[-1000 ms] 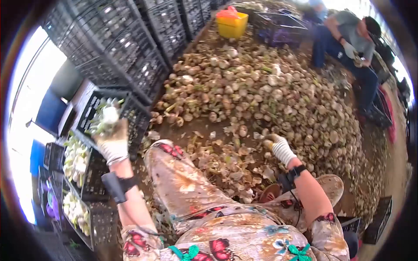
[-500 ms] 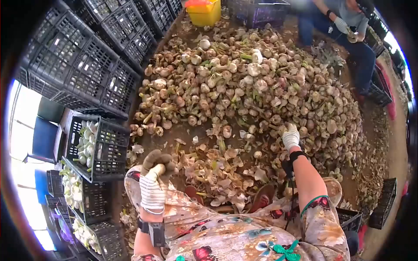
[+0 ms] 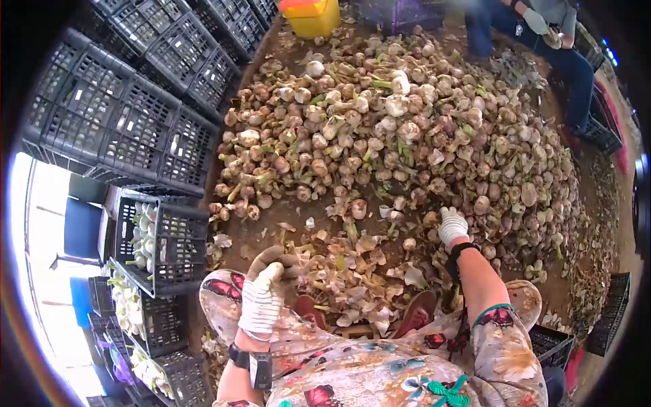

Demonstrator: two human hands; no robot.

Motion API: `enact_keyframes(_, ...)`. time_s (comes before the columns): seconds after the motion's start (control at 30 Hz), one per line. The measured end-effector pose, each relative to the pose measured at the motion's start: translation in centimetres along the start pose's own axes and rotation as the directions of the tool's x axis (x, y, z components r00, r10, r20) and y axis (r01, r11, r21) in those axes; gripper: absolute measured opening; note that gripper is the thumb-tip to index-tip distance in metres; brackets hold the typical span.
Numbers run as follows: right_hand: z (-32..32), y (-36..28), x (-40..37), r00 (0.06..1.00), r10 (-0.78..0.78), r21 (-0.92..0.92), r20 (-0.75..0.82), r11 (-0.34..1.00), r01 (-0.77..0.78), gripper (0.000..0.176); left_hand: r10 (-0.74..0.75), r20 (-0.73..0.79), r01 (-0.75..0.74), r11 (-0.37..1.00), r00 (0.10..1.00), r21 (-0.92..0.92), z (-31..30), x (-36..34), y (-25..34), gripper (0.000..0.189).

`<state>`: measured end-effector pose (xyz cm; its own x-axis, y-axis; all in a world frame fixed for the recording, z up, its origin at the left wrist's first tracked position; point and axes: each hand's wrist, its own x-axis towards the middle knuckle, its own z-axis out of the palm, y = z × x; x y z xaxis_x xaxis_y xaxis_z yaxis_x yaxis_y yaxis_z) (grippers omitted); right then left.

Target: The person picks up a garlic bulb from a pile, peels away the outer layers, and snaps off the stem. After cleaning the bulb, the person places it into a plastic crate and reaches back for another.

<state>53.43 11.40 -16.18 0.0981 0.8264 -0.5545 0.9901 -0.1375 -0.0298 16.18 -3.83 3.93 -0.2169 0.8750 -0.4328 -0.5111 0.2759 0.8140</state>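
Note:
My left hand (image 3: 263, 292), in a striped white glove with brown-stained palm and fingers, hovers over my left knee beside the loose garlic skins (image 3: 346, 271). Its fingers are bent but apart, and I see nothing in them. My right hand (image 3: 453, 226), in a similar glove, reaches to the near edge of a large heap of garlic bulbs (image 3: 407, 132). Its fingers point forward, slightly apart, close to the bulbs; the fingertips are partly hard to make out. Many bulbs still carry stems and dry skins.
Stacked black crates (image 3: 125, 112) stand at the left. Nearer, a crate (image 3: 180, 244) holds white cleaned garlic, with more filled crates below it. A yellow bin (image 3: 312, 19) stands at the back. A gloved co-worker (image 3: 573, 74) sits at the upper right. Black crates (image 3: 610, 315) stand at the lower right.
My left hand has shifted right and slightly down, its fingers less curled. My right hand has lowered slightly at the heap's edge. The whole view has tilted a little.

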Motion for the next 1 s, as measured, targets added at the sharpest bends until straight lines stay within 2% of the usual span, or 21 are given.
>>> enact_keyframes(0.13, -0.8, 0.8, -1.6, 0.998, 0.07, 0.231, 0.001, 0.971, -0.068, 0.047, -0.053, 0.086, 0.061, 0.993, 0.995, -0.103, -0.1, -0.9, -0.2, 0.029)
enact_keyframes(0.2, 0.8, 1.8, -0.2, 0.991, 0.12, 0.361, -0.059, 0.928, -0.091, 0.049, -0.012, 0.1, 0.019, 0.998, 0.995, -0.063, -1.0, -0.8, -0.9, 0.029)
enact_keyframes(0.27, 0.0, 1.1, 1.6, 0.966, 0.125, 0.655, 0.225, 0.715, -0.245, 0.049, -0.005, 0.157, 0.008, 1.0, 0.988, -0.013, -0.8, -0.9, -0.8, 0.031)
enact_keyframes(0.3, -3.0, -1.9, -1.9, 0.948, 0.182, 0.826, 0.26, 0.468, -0.316, 0.033, -0.005, 0.126, 0.001, 0.999, 0.992, 0.034, -0.5, -1.0, -1.0, 0.031)
enact_keyframes(0.33, -2.7, -1.8, -2.0, 0.986, -0.04, 0.937, 0.163, 0.318, -0.142, 0.038, -0.054, 0.139, 0.043, 0.996, 0.989, 0.084, -0.4, -0.8, -1.1, 0.037)
enact_keyframes(0.37, -3.7, -3.6, -3.8, 0.954, -0.259, 0.988, 0.154, 0.015, -0.155, 0.028, -0.048, 0.159, 0.012, 0.976, 0.986, 0.219, 0.2, -0.8, -1.2, 0.042)
enact_keyframes(0.4, -5.8, -6.3, -6.6, 0.915, -0.379, 0.98, 0.139, -0.078, -0.181, 0.02, -0.044, 0.177, -0.02, 0.937, 0.983, 0.348, 1.3, -1.1, -1.2, 0.047)
enact_keyframes(0.43, -7.2, -9.0, -9.2, 0.842, -0.516, 0.959, 0.158, -0.124, -0.256, 0.021, 0.125, 0.267, -0.217, 0.912, 0.956, 0.347, 0.8, 0.2, -4.1, 0.056)
enact_keyframes(0.5, -9.3, -13.8, -16.3, 0.772, -0.635, 0.962, -0.005, -0.215, -0.17, 0.027, 0.341, 0.37, -0.48, 0.779, 0.864, 0.403, 3.0, -0.6, -4.8, 0.061)
enact_keyframes(0.53, -9.3, -15.5, -18.8, 0.778, -0.628, 0.961, 0.016, -0.206, -0.186, 0.027, 0.465, 0.43, -0.63, 0.633, 0.774, 0.451, 3.0, -0.1, -5.9, 0.062)
enact_keyframes(0.57, -8.3, -16.5, -20.0, 0.826, -0.561, 0.985, -0.048, -0.164, -0.054, 0.027, 0.513, 0.397, -0.648, 0.572, 0.761, 0.502, 3.4, -1.0, -5.2, 0.056)
enact_keyframes(0.63, -8.6, -17.3, -22.4, 0.87, -0.467, 0.986, -0.157, -0.02, 0.167, 0.029, 0.492, 0.361, -0.61, 0.653, 0.792, 0.449, 3.3, -2.3, -3.9, 0.052)
enact_keyframes(0.67, -9.7, -17.6, -24.0, 0.855, -0.493, 0.983, -0.158, 0.005, 0.184, 0.027, 0.482, 0.334, -0.586, 0.687, 0.81, 0.429, 2.6, -2.9, -3.4, 0.049)
enact_keyframes(0.73, -9.5, -17.5, -24.4, 0.81, -0.527, 0.935, -0.256, 0.077, 0.345, 0.024, 0.516, 0.314, -0.603, 0.708, 0.797, 0.367, 1.0, -1.8, -5.8, 0.037)
enact_keyframes(0.8, -9.6, -17.6, -25.3, 0.814, -0.529, 0.935, -0.239, 0.102, 0.341, 0.022, 0.374, 0.292, -0.407, 0.911, 0.88, 0.059, 1.0, -2.5, -5.6, 0.031)
enact_keyframes(0.83, -9.1, -17.7, -25.0, 0.789, -0.53, 0.897, -0.311, 0.11, 0.427, 0.021, 0.359, 0.305, -0.38, 0.925, 0.882, 0.011, 0.6, -2.6, -5.4, 0.03)
enact_keyframes(0.87, -8.8, -17.5, -25.3, 0.803, -0.529, 0.925, -0.275, 0.084, 0.372, 0.021, 0.341, 0.324, -0.348, 0.937, 0.882, -0.038, 0.4, -2.6, -5.3, 0.029)
enact_keyframes(0.9, -8.7, -17.6, -25.6, 0.794, -0.544, 0.938, -0.269, 0.038, 0.344, 0.021, 0.388, 0.339, -0.415, 0.91, 0.857, 0.009, 0.3, -2.6, -5.1, 0.03)
enact_keyframes(0.93, -8.6, -17.8, -25.8, 0.788, -0.556, 0.95, -0.264, -0.007, 0.314, 0.021, 0.348, 0.323, -0.372, 0.928, 0.88, 0.014, 0.2, -2.8, -4.9, 0.031)
enact_keyframes(1.0, -8.5, -17.8, -26.2, 0.776, -0.575, 0.953, -0.26, -0.023, 0.303, 0.019, 0.274, 0.393, -0.255, 0.962, 0.878, -0.102, -0.8, -2.3, -5.5, 0.033)
